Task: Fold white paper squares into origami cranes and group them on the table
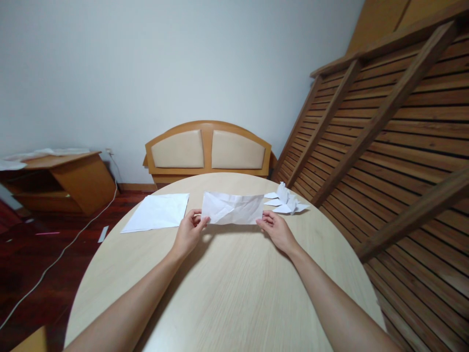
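A creased white sheet of paper (234, 208) is held up, tilted toward me, just above the round table (227, 293). My left hand (191, 227) pinches its lower left corner between thumb and fingers. At the lower right corner, my right hand (276, 229) grips it the same way. Left of the sheet lies a stack of white paper (157, 211), close to my left hand. Several folded white paper shapes (286, 199) sit in a cluster beyond my right hand; their exact form is hard to make out.
Behind the table stands a wooden headboard (207, 149) with two cream panels. A large slatted wooden frame (388, 132) leans along the right side. To the left are a low wooden cabinet (82, 181) and a white cable (76, 239) on the dark red floor.
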A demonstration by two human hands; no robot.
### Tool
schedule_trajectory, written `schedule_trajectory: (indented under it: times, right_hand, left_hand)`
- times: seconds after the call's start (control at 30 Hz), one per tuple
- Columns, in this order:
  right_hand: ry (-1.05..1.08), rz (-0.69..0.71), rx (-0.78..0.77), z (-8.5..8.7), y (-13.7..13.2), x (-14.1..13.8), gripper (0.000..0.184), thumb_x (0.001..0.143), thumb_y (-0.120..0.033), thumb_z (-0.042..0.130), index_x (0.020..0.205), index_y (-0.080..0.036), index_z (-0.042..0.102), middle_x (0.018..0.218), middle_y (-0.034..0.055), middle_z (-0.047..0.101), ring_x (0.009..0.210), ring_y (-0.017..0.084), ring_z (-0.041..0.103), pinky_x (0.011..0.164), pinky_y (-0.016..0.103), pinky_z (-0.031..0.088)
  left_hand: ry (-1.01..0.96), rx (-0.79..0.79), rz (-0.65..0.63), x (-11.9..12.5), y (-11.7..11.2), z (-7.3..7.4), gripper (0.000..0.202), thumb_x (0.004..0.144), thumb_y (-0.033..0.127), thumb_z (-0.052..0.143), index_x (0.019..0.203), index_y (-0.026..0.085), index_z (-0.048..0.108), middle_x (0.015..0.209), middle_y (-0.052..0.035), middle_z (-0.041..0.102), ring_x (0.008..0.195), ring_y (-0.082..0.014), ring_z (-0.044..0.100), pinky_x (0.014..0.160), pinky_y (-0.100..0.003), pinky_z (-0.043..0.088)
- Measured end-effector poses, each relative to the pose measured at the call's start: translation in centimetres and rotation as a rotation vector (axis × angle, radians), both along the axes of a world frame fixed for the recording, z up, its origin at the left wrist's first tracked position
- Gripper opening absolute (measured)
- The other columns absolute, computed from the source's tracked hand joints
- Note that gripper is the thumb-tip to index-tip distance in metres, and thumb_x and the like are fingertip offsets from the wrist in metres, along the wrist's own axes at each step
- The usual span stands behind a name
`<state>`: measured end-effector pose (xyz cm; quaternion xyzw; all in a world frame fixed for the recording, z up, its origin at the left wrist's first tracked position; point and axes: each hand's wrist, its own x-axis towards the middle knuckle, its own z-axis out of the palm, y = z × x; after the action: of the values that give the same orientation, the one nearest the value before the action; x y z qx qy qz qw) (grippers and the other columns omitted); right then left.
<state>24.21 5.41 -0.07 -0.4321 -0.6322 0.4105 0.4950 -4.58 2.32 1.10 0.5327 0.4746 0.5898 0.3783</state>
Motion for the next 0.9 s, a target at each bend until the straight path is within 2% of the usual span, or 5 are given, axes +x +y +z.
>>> schedule_trajectory:
  times: [0.47, 0.6, 0.7, 0.8, 0.9]
  right_hand:
    - [0.043, -0.041, -0.034, 0.4, 0.0, 0.1, 0.052, 0.072, -0.052, 0.074, 0.107, -0.018, 0.056, 0.067, -0.0037, 0.06, 0.066, 0.017, 0.061, 0.068, 0.031, 0.048]
    - [-0.022, -0.034, -0.028, 0.0, -0.1, 0.1, 0.046, 0.076, -0.047, 0.069, 0.109, -0.018, 0.055, 0.068, -0.0038, 0.06, 0.066, 0.017, 0.058, 0.066, 0.03, 0.046]
    - [-0.087, -0.031, -0.012, -0.1, -0.2, 0.2, 0.039, 0.078, -0.043, 0.065, 0.108, -0.018, 0.057, 0.068, -0.0031, 0.06, 0.065, 0.017, 0.057, 0.065, 0.03, 0.044]
    - [-0.16, -0.032, -0.005, 0.0, -0.4, 0.2, 0.034, 0.079, -0.037, 0.062, 0.107, -0.018, 0.058, 0.068, -0.0033, 0.059, 0.064, 0.017, 0.056, 0.062, 0.029, 0.042]
    - [-0.222, -0.005, -0.014, 0.0, -0.6, 0.2, 0.035, 0.079, -0.032, 0.061, 0.109, -0.018, 0.057, 0.066, -0.0045, 0.057, 0.063, 0.016, 0.056, 0.062, 0.028, 0.042]
  left_hand:
    - [0.112, -0.023, 0.099, -0.2, 0.0, -0.5, 0.061, 0.074, 0.045, 0.071, 0.121, 0.017, 0.045, 0.063, 0.0046, 0.062, 0.06, -0.0158, 0.061, 0.061, -0.026, 0.047]
    - [0.387, 0.046, 0.164, -0.1, -0.5, -1.0, 0.071, 0.081, 0.041, 0.066, 0.14, 0.019, 0.035, 0.111, -0.0116, 0.065, 0.083, -0.0212, 0.067, 0.076, -0.039, 0.055]
    - [0.737, 0.275, 0.254, 0.4, -1.3, -0.9, 0.073, 0.084, 0.034, 0.065, 0.147, 0.018, 0.032, 0.153, -0.0226, 0.033, 0.134, -0.0355, 0.044, 0.108, -0.056, 0.038]
    - [0.937, 0.397, 0.205, 1.2, -1.8, -0.9, 0.07, 0.085, 0.026, 0.064, 0.149, 0.023, 0.034, 0.163, -0.0166, 0.013, 0.15, -0.038, 0.014, 0.116, -0.06, 0.025]
    - [0.959, 0.35, 0.094, 2.1, -2.0, -1.2, 0.068, 0.088, 0.027, 0.06, 0.15, 0.022, 0.034, 0.162, -0.0185, 0.012, 0.148, -0.0395, 0.02, 0.115, -0.058, 0.03]
